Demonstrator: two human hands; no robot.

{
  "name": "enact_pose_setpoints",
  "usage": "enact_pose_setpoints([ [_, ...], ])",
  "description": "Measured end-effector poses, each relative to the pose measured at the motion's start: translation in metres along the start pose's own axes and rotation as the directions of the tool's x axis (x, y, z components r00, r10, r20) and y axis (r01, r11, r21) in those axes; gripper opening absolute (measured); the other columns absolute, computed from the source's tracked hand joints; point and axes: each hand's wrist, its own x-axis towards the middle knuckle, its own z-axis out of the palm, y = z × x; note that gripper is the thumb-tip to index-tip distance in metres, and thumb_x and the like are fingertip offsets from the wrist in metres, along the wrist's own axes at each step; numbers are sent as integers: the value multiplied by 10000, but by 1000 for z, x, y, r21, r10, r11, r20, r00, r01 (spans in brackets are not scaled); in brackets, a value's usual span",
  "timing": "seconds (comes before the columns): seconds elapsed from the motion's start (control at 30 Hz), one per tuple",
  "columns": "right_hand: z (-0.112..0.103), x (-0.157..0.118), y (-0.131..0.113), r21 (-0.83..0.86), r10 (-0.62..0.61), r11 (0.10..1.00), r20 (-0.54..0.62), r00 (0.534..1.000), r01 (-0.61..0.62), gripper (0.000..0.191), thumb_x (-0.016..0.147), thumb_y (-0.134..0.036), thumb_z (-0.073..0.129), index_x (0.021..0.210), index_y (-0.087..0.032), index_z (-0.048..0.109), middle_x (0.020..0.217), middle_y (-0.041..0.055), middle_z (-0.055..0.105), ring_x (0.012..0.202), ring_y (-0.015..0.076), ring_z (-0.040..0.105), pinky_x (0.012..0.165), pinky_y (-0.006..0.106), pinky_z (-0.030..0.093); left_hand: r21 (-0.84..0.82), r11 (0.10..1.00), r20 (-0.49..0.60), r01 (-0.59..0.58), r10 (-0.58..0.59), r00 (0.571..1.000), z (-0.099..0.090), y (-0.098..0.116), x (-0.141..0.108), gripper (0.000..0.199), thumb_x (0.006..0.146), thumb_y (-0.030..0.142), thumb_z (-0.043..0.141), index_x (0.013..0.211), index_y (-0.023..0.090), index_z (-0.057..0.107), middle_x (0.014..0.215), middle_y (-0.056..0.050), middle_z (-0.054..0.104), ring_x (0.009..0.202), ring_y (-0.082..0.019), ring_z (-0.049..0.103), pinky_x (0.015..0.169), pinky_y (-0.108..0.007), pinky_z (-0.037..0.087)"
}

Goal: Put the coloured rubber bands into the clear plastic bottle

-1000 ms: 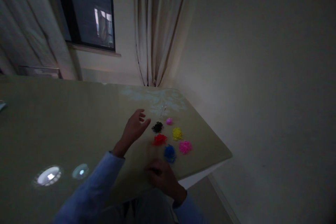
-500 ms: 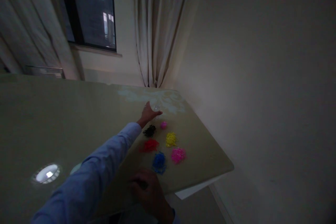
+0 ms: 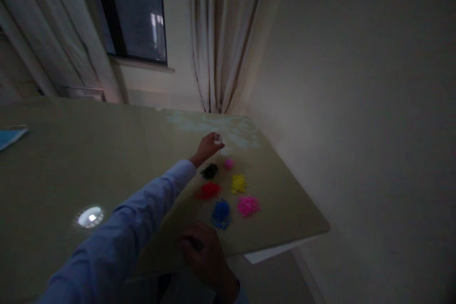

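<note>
My left hand (image 3: pixel 210 146) is stretched far over the table, its fingers closed round a small clear container (image 3: pixel 218 138). Just nearer to me lie a small pink item (image 3: pixel 229 164) and a black pile (image 3: pixel 209 171). Closer still are a red pile (image 3: pixel 209 190), a yellow pile (image 3: pixel 238 184), a blue pile (image 3: pixel 221 214) and a bright pink pile (image 3: pixel 248 205) of small pieces. My right hand (image 3: pixel 204 249) is curled at the table's near edge, below the blue pile; whether it holds anything is hidden.
The greenish table (image 3: pixel 142 152) reaches far left, with a blue mask-like item (image 3: pixel 11 137) at its left side. A bright round reflection (image 3: pixel 90 217) shows on its surface. A wall (image 3: pixel 338 104) runs along the right; curtains (image 3: pixel 217 33) hang behind.
My left hand has closed on the clear container, which stood between its spread thumb and fingers before. The view has shifted left, bringing in the blue item. My right hand stays curled.
</note>
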Motion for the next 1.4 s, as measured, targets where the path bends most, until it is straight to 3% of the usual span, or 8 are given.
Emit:
enact_pose_setpoints([
  [0.2, -4, 2, -5, -11, -43, 999, -4, 999, 43, 176, 904, -299, 613, 938, -224, 769, 817, 35, 711, 764, 166, 634, 727, 265, 484, -68, 996, -60, -51, 47, 997, -46, 11, -56, 331, 715, 296, 743, 994, 163, 624, 969, -60, 725, 897, -191, 692, 844, -328, 538],
  [0.47, -9, 4, -7, -45, -63, 997, 16, 998, 63, 166, 899, -260, 601, 939, -222, 757, 851, 43, 713, 792, 165, 650, 714, 257, 489, -181, 983, -150, 5, -33, 988, -114, -12, -154, 415, 731, 399, 738, 1063, 173, 634, 995, -71, 724, 869, -198, 706, 815, -337, 566],
  [0.67, -12, 5, -6, -72, -65, 995, 13, 998, 66, 160, 913, -274, 603, 943, -208, 746, 825, 41, 685, 763, 161, 637, 709, 269, 497, -200, 979, -200, 44, -84, 976, -144, -30, -197, 439, 742, 422, 745, 1085, 171, 636, 1038, -83, 727, 904, -203, 710, 846, -355, 575],
  [0.87, -14, 6, -2, -31, -28, 999, -20, 999, 28, 164, 910, -302, 615, 949, -201, 738, 827, 36, 663, 657, 136, 629, 603, 243, 501, -218, 976, -240, -1, -53, 969, -155, -47, -217, 428, 718, 414, 767, 1060, 182, 656, 1052, -83, 729, 923, -216, 707, 848, -376, 579],
  [1.1, -15, 8, -3, -32, 32, 999, -63, 997, -34, 172, 888, -336, 646, 930, -199, 741, 825, 40, 667, 651, 141, 633, 594, 246, 519, -203, 979, -240, -6, -44, 970, -152, -56, -225, 427, 755, 415, 737, 1104, 187, 647, 1078, -90, 715, 947, -218, 690, 857, -364, 556],
  [1.3, -16, 10, -4, -46, 106, 993, -43, 993, -108, 227, 879, -391, 651, 935, -191, 744, 808, 37, 667, 660, 145, 631, 601, 250, 515, 10, 999, -138, -38, 39, 990, -143, -65, -229, 380, 775, 373, 712, 1096, 186, 637, 1051, -97, 708, 933, -227, 675, 848, -371, 545],
  [1.4, -21, 12, -12, -76, 172, 983, 70, 983, -166, 263, 880, -415, 655, 995, -194, 740, 895, 60, 714, 763, 171, 672, 670, 269, 539, 147, 986, -21, -77, 81, 997, -140, -69, -234, 408, 756, 301, 719, 1142, 205, 629, 1121, -106, 707, 1009, -258, 669, 912, -412, 526],
])
